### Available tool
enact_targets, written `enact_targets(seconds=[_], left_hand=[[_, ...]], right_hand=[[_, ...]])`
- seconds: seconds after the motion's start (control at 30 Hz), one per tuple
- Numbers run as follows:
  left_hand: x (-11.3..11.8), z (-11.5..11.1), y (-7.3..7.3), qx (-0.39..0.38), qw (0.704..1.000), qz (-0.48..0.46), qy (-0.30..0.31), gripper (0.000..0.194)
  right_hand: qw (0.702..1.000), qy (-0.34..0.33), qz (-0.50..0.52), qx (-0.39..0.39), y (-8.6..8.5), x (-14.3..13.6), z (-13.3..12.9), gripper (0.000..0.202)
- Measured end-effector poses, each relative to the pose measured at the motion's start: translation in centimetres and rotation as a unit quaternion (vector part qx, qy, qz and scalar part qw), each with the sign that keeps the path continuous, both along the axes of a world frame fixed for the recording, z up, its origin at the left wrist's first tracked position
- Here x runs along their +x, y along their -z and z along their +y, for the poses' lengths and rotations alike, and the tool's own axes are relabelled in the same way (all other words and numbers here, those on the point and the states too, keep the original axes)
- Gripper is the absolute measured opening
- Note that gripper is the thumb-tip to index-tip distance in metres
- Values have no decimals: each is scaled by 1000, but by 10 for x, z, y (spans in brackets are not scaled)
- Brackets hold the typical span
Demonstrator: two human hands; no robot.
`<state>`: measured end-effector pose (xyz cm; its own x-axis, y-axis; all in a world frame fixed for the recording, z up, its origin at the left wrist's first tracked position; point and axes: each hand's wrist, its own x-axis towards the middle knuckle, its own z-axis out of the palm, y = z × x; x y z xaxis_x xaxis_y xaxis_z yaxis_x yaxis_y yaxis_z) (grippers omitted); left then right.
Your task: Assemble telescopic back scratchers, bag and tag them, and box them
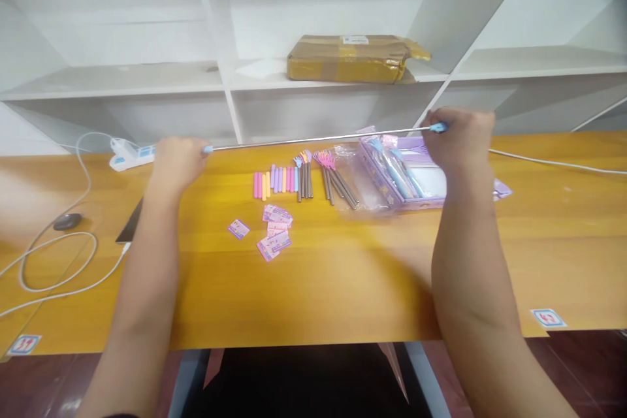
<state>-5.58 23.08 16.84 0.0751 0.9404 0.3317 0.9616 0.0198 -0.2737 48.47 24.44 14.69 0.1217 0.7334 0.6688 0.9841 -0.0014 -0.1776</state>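
An extended telescopic back scratcher point(313, 139) stretches level above the table, its thin metal rod running between both hands. My left hand point(179, 162) is closed around one light-blue end. At the other light-blue end, my right hand point(460, 137) grips; the fingers hide most of that tip. Below the rod lie coloured handle sleeves point(279, 181) in a row, in pink, yellow, purple and blue. Beside them are back scratcher rods with small hand-shaped heads point(304, 176), and a fanned bunch with pink heads point(336, 176). Small printed cards point(275, 235) lie nearer to me.
A purple box point(416, 202) holds wrapped blue back scratchers, with clear plastic point(355, 183) beside it. A taped cardboard box point(347, 59) sits on the shelf. At the left are a power strip point(131, 155), white cables point(93, 261), a black mouse point(67, 221) and a dark device point(130, 222).
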Motion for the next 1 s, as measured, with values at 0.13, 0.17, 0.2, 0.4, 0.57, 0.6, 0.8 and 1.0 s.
enact_targets(seconds=[0.13,0.17,0.2,0.4,0.57,0.6,0.8,1.0], left_hand=[[60,-15,12,-30,999,-25,18,32],[77,-21,18,-56,997,-41,30,32],[93,-27,25,-98,993,-57,38,30],[135,-52,51,-144,981,-72,108,37],[131,-45,50,-155,979,-64,114,37],[130,-43,52,-155,979,-64,115,38],[127,-33,57,-194,972,-67,111,33],[119,-24,57,-223,965,-97,95,28]], right_hand=[[995,-64,-1,-72,8,-78,-9,19],[991,-79,-7,-104,12,-103,-14,23],[985,-96,-17,-144,18,-128,-21,25],[943,-199,-67,-257,43,-205,-45,34],[942,-205,-81,-254,44,-194,-38,30],[941,-206,-85,-255,44,-194,-37,29],[912,-286,-66,-287,36,-189,-39,21],[827,-314,-9,-467,23,-153,-31,22]])
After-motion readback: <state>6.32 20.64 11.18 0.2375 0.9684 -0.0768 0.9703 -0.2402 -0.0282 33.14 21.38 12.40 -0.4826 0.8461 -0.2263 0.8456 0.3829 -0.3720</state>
